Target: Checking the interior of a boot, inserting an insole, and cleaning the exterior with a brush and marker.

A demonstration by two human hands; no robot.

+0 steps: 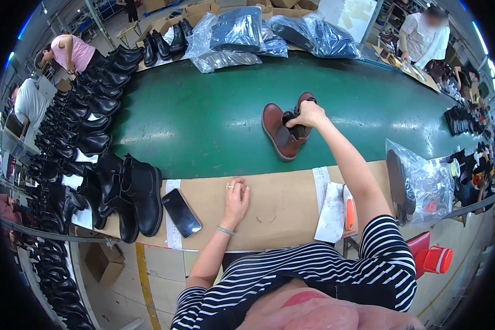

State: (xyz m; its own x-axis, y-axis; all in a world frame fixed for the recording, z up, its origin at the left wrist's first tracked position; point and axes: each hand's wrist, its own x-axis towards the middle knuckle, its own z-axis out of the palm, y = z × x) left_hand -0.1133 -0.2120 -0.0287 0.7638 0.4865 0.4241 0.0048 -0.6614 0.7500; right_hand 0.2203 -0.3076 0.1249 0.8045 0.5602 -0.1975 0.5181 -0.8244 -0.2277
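Right hand (308,115) on brown boots (283,132), mid-belt (203,121)

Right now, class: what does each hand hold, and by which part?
The right hand grips the brown boots at their top openings. The left hand holds nothing; it rests on the cardboard-covered table.

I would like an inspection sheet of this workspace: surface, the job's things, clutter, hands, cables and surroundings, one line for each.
Surface: a green conveyor belt with a cardboard-covered bench edge in front of it.
Job's things: a pair of brown boots on the belt, one lying on its side.
Clutter: black phone, black boots, papers, an orange item, a clear bag.
Hands: right hand grips the brown boots at the top; left hand lies flat on the cardboard, holding nothing.
Cables: nothing seen.
Surroundings: rows of black boots at the left, bagged dark goods beyond the belt, other workers around the line.
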